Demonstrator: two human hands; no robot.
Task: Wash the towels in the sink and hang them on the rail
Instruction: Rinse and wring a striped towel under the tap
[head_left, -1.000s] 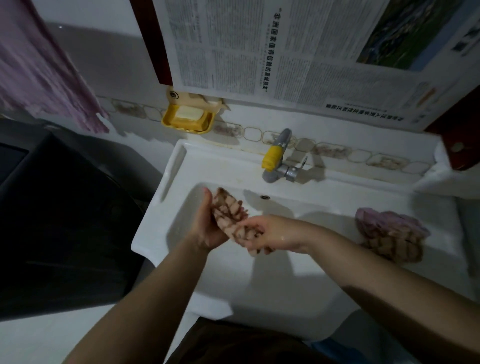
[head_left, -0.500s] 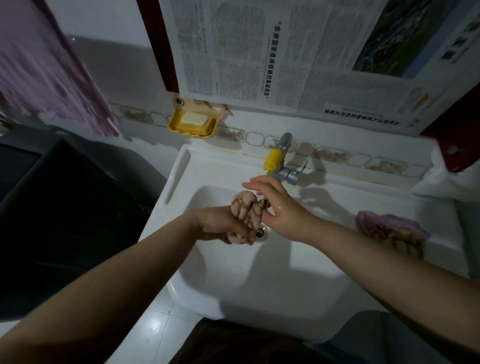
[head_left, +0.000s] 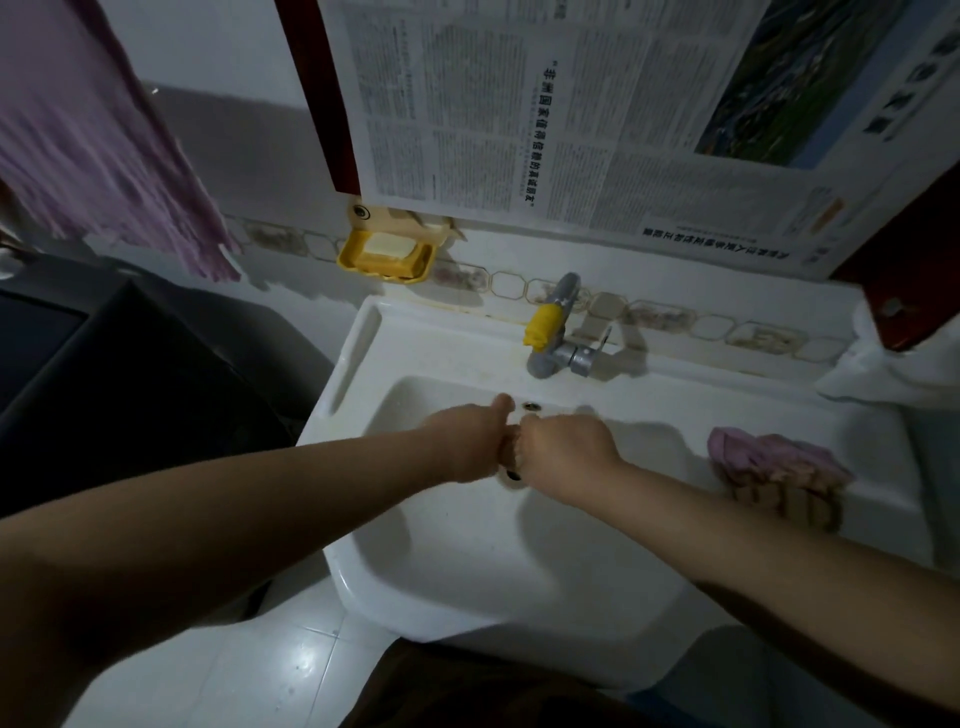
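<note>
Over the drain of the white sink (head_left: 467, 561), my left hand (head_left: 470, 441) and my right hand (head_left: 563, 449) are fists side by side, both gripping a small brown patterned towel (head_left: 510, 451). Only a thin strip of that towel shows between the fists. A second crumpled towel (head_left: 774, 478), pink and brown, lies on the sink's right ledge. A pink towel (head_left: 88, 145) hangs at the upper left; the rail itself is out of sight.
A grey tap with a yellow handle (head_left: 545, 332) stands on the sink's back rim. A yellow soap dish (head_left: 384, 254) is fixed to the wall under a newspaper sheet (head_left: 597, 119). A dark appliance (head_left: 104, 389) stands left of the sink. White floor tiles (head_left: 234, 665) lie below.
The towel was bunched and visible between my hands; both hands have turned into fists closed tight around it, side by side over the drain, hiding nearly all of it.
</note>
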